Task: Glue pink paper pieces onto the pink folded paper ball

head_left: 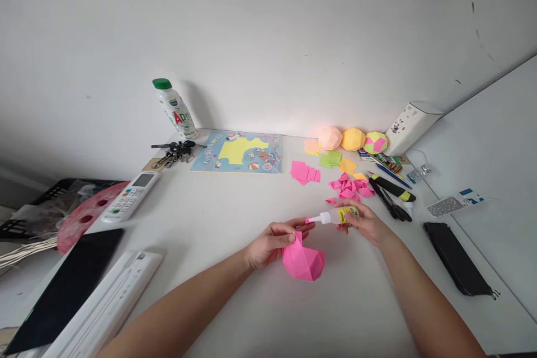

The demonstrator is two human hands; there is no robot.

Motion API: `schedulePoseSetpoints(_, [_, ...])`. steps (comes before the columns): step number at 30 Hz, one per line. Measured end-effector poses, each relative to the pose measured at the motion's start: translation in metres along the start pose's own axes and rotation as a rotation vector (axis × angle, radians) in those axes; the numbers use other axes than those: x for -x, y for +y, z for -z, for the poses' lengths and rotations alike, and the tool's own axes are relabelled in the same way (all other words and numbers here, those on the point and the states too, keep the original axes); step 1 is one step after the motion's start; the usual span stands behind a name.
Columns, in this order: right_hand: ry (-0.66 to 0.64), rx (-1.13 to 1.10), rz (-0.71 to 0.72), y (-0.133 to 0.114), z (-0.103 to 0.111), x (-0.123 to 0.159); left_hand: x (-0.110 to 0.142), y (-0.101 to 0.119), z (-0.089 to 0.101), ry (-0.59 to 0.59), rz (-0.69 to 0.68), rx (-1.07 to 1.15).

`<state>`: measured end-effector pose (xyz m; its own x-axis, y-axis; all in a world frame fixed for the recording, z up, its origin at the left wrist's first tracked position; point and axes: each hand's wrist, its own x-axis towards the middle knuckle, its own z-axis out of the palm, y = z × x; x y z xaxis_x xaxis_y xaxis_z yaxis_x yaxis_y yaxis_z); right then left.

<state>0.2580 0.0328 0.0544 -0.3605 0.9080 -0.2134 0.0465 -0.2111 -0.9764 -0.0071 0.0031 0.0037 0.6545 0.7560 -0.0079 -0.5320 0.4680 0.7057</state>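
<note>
My left hand (268,243) is closed on a pink folded paper polyhedron (302,260), pinching a flap at its top. My right hand (364,222) grips a small glue bottle (339,215) lying sideways, its white nozzle pointing left at the pink flap near my left fingertips. Just behind my right hand lies a heap of small folded pink paper pieces (349,188). Both hands hover low over the white table (218,218).
Three paper balls (352,139) stand at the back by a white box (410,125). Coloured paper squares (305,172), pens and scissors (390,197), a black case (456,258), a sticker sheet (239,152), keys (174,152), a bottle (175,108), a remote (131,196), a tablet (67,286).
</note>
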Motion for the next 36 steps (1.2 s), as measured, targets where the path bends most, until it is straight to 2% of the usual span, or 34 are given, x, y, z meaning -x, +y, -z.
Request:
schedulePoseSetpoints(17, [-0.002, 0.086, -0.003, 0.0065, -0.0025, -0.0026, -0.0013, 0.0020, -0.0032, -0.009, -0.088, -0.045])
schedulePoseSetpoints(29, [0.018, 0.113, -0.038, 0.0066, -0.0037, -0.0029, -0.0019, -0.0007, 0.0003, 0.029, -0.085, -0.044])
schedulePoseSetpoints(36, [0.074, 0.127, -0.038, 0.0007, -0.0084, -0.0017, -0.0016, -0.0011, -0.0002, 0.064, -0.074, -0.039])
